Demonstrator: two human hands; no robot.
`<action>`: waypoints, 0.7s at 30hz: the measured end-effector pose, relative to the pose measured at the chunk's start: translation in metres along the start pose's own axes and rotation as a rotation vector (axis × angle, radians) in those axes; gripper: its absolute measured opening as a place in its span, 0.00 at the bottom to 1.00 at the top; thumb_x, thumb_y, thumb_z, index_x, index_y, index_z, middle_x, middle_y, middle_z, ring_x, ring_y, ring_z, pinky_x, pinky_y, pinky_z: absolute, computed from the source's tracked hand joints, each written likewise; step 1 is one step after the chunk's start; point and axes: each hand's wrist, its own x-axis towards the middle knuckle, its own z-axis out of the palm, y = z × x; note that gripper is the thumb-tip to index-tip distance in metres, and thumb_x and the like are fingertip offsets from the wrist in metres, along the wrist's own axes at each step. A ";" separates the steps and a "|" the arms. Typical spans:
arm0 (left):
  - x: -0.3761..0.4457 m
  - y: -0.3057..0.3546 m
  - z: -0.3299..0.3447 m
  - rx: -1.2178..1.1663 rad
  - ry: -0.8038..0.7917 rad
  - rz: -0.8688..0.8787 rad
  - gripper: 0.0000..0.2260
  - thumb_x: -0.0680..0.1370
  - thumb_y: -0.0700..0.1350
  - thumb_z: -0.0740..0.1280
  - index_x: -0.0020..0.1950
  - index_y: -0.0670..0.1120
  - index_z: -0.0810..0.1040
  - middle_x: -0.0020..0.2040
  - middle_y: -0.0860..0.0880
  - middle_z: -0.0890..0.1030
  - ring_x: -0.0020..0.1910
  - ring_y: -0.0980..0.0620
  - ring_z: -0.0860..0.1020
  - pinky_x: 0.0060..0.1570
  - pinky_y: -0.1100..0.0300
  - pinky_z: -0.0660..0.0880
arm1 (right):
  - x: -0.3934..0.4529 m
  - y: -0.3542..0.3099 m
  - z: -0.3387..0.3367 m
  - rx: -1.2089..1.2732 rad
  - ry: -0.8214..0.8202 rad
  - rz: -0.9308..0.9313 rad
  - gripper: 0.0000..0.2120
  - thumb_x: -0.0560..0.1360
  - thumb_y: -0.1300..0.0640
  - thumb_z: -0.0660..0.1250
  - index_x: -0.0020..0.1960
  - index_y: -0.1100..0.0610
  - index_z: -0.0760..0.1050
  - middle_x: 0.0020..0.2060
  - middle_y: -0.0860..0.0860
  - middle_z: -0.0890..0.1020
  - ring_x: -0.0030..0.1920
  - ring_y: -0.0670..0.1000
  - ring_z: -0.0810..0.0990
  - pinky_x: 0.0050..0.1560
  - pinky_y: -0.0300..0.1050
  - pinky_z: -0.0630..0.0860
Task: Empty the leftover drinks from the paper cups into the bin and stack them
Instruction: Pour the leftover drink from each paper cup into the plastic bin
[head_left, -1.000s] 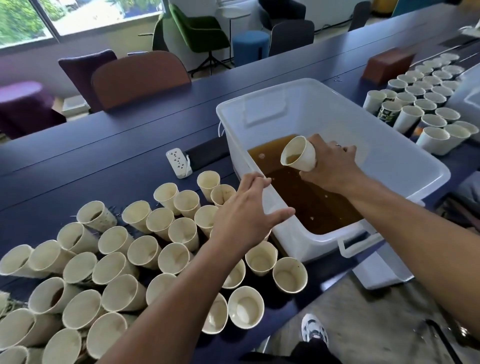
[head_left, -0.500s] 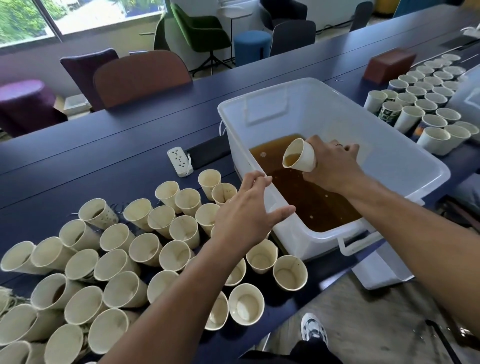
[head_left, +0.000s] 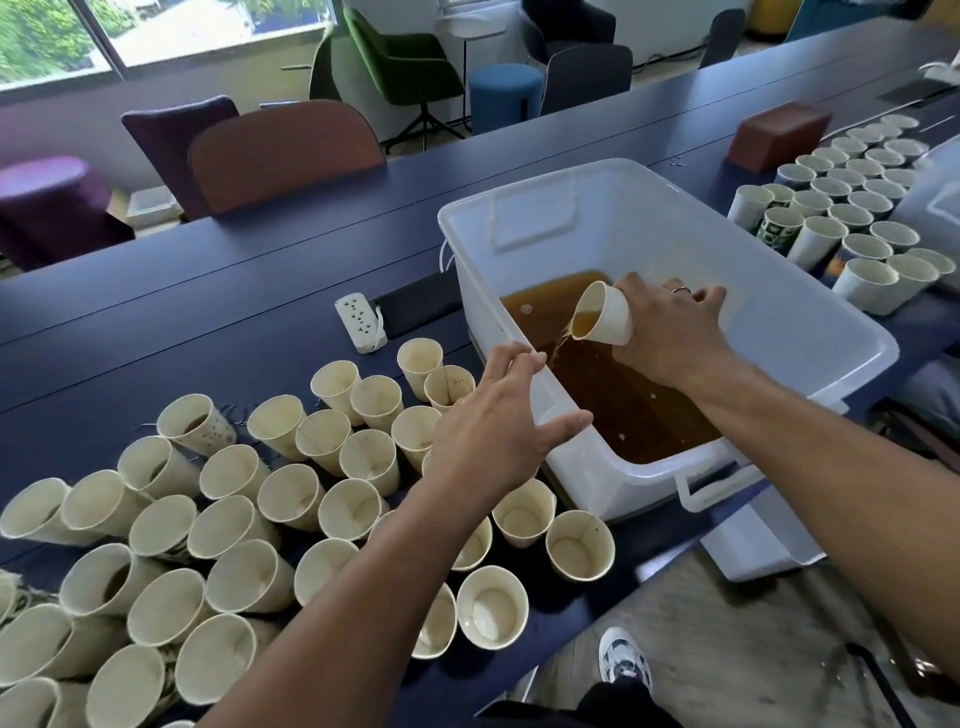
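My right hand (head_left: 670, 332) grips a white paper cup (head_left: 605, 314) tipped on its side inside the clear plastic bin (head_left: 810, 332). Brown drink streams from the cup's rim into the pool of brown liquid (head_left: 623, 395) in the bin. My left hand (head_left: 498, 421) hovers with spread, relaxed fingers over the bin's near left rim and the nearest cups, holding nothing. Several emptied paper cups (head_left: 291, 493) stand upright in a cluster on the dark blue table (head_left: 208, 312) at the left.
Several more cups (head_left: 857, 213) stand in rows right of the bin, beside a brown box (head_left: 774, 135). A white power strip (head_left: 361, 325) lies left of the bin. Chairs (head_left: 280, 150) line the table's far side. The table edge and floor are below.
My right hand has tilted the cup further down, and drink now pours out of it. My left hand has barely moved.
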 end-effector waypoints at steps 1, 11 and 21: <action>0.000 0.000 0.000 -0.001 0.000 0.000 0.37 0.75 0.69 0.65 0.79 0.55 0.61 0.76 0.61 0.57 0.70 0.54 0.71 0.57 0.47 0.79 | 0.000 0.000 0.000 0.001 -0.002 0.000 0.28 0.68 0.49 0.74 0.62 0.53 0.64 0.51 0.55 0.80 0.52 0.60 0.78 0.49 0.54 0.57; 0.001 -0.001 0.003 0.001 0.013 0.004 0.36 0.75 0.70 0.65 0.78 0.55 0.62 0.76 0.61 0.58 0.70 0.54 0.71 0.56 0.49 0.79 | -0.002 -0.001 -0.003 -0.031 0.025 -0.003 0.27 0.67 0.51 0.76 0.61 0.54 0.67 0.51 0.56 0.80 0.53 0.61 0.77 0.54 0.59 0.66; 0.001 -0.002 0.004 -0.004 0.016 0.002 0.36 0.75 0.70 0.65 0.79 0.56 0.61 0.77 0.60 0.57 0.71 0.54 0.70 0.57 0.47 0.80 | -0.003 -0.003 -0.004 -0.032 0.046 0.006 0.27 0.67 0.52 0.76 0.61 0.54 0.68 0.52 0.57 0.80 0.54 0.62 0.77 0.54 0.59 0.66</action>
